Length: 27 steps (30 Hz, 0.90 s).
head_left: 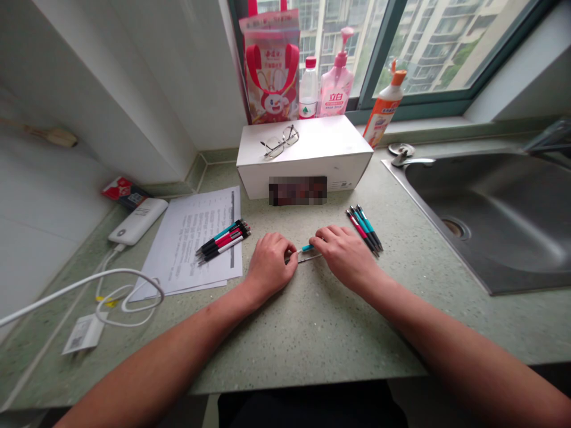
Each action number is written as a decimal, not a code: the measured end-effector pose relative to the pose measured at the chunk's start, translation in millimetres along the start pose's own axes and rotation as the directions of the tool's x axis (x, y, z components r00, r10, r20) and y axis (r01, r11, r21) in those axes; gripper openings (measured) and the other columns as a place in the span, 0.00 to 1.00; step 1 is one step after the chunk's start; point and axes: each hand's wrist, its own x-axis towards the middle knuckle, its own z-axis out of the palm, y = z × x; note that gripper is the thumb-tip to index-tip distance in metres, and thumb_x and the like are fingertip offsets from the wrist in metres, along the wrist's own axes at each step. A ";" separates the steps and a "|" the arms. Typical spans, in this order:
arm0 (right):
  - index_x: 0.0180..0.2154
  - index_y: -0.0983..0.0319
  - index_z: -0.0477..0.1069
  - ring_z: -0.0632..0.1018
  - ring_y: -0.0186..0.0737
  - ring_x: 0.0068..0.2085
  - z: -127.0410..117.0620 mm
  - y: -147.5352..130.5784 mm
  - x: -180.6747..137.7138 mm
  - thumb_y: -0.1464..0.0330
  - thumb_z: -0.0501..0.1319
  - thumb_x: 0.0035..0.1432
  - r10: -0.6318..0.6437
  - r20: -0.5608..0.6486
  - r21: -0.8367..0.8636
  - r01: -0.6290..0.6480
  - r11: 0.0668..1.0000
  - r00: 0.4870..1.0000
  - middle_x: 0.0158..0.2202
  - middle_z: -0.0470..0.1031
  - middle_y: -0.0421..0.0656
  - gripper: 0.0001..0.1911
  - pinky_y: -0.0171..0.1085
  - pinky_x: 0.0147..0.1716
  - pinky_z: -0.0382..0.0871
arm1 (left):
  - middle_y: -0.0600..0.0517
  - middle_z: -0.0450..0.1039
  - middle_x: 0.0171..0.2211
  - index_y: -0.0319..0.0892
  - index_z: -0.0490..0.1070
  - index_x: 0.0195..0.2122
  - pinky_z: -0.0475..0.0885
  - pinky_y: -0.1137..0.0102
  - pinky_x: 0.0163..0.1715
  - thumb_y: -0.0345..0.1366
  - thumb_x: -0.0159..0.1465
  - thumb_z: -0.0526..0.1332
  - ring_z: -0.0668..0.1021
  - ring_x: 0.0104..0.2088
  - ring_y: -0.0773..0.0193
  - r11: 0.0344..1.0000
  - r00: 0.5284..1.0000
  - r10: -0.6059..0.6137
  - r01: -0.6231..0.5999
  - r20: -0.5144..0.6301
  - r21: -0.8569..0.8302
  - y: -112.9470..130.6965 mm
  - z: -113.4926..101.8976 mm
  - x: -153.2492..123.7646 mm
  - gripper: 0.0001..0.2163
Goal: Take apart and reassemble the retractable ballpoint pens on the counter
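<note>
Left hand (269,261) curled on one end of a pen (307,252), right hand (345,254) pinching the other end, pen mostly hidden by fingers, low over table (312,321), pens (364,230) at 2 o'clock, pens on paper (223,239) at 10 o'clock, box label blurred.

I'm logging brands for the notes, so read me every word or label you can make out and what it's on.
"立白" on the pink pump bottle.
Red gift bag: characters too small to read.
Printed papers: text too small.
White box: label blurred out.
Orange-capped bottle and small water bottle: labels unreadable.
Pen between left hand and right hand: no readable text.
</note>
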 end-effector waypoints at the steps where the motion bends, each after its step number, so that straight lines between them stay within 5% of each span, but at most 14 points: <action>1: 0.42 0.62 0.76 0.73 0.46 0.41 0.5 -0.1 0.1 0.75 0.58 0.66 -0.002 0.004 -0.004 0.002 1.000 1.000 0.41 0.77 0.47 0.09 0.41 0.39 0.57 | 0.49 0.73 0.33 0.42 0.72 0.31 0.69 0.60 0.41 0.30 0.62 0.64 0.74 0.38 0.55 1.000 1.000 0.001 -0.001 -0.001 -0.004 -0.2 0.0 -0.1 0.03; 27: 0.41 0.61 0.76 0.73 0.44 0.43 9.5 4.2 -1.6 0.76 0.59 0.66 0.044 0.021 0.146 -0.047 0.988 0.999 0.41 0.77 0.47 0.08 0.41 0.41 0.63 | 0.49 0.75 0.33 0.42 0.73 0.33 0.69 0.60 0.41 0.30 0.63 0.64 0.75 0.38 0.56 0.992 0.995 0.022 -0.034 -0.095 -0.125 -3.4 -3.0 -1.9 0.02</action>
